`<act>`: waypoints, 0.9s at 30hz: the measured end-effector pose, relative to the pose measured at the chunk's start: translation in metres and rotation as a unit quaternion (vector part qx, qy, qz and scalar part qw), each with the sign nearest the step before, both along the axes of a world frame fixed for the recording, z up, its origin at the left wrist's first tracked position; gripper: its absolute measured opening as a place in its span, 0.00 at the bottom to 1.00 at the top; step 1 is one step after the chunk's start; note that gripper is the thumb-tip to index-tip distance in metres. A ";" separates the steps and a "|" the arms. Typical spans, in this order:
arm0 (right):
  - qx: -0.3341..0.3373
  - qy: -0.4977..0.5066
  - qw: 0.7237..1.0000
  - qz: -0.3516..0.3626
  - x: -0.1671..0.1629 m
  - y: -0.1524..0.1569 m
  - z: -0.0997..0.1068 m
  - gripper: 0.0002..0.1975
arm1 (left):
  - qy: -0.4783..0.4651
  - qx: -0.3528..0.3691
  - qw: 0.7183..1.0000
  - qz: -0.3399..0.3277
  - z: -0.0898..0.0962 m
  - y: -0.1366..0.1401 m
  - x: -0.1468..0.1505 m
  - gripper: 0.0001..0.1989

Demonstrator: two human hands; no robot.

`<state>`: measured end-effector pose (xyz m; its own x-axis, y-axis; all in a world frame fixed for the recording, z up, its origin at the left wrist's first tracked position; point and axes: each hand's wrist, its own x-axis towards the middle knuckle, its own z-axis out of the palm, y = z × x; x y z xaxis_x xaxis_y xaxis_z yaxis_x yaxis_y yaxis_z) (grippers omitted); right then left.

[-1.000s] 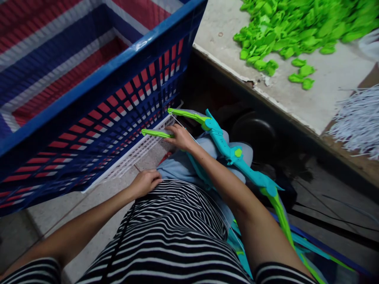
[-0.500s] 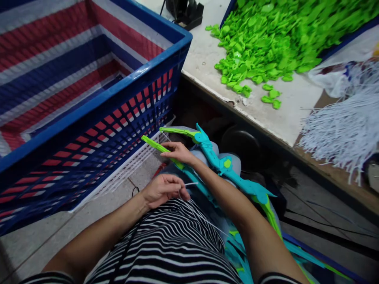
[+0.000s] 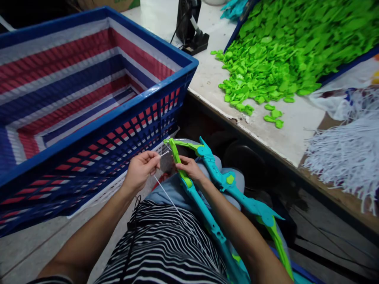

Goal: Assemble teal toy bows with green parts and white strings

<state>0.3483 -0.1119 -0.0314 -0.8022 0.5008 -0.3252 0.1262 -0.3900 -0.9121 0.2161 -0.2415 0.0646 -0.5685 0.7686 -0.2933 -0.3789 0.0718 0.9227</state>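
Fabric (image 3: pixel 89 67) striped red, white and blue lines the blue basket (image 3: pixel 103 118); a blue tray (image 3: pixel 349 68) holds green pieces (image 3: pixel 284 67), some spilled onto the surface (image 3: pixel 304 122). Left grip (image 3: pixel 142 169), raised since the earlier frame, pinches white cord (image 3: pixel 166 192); right grip (image 3: pixel 191 167) clamps the green-and-teal plastic limb (image 3: pixel 204 209) over the lap (image 3: pixel 156 193), now pointing straighter ahead.

bench (image 3: pixel 299 122), pale-topped, with a chipped front edge. directly on it: a heap of bright green pieces (image 3: pixel 266 75), spilling from a blue tray (image 3: pixel 237 32), 1 small cluster lying apart near the edge; white strings (image 3: pixel 346 150) at the right, beside a translucent bag (image 3: pixel 331 96); a black stand (image 3: pixel 189 35) farther back.
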 end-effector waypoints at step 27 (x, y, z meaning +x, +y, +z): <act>0.020 0.007 1.000 0.010 -0.002 -0.007 -0.002 0.27 | 0.075 0.032 0.996 -0.029 -0.013 0.034 -0.014 0.16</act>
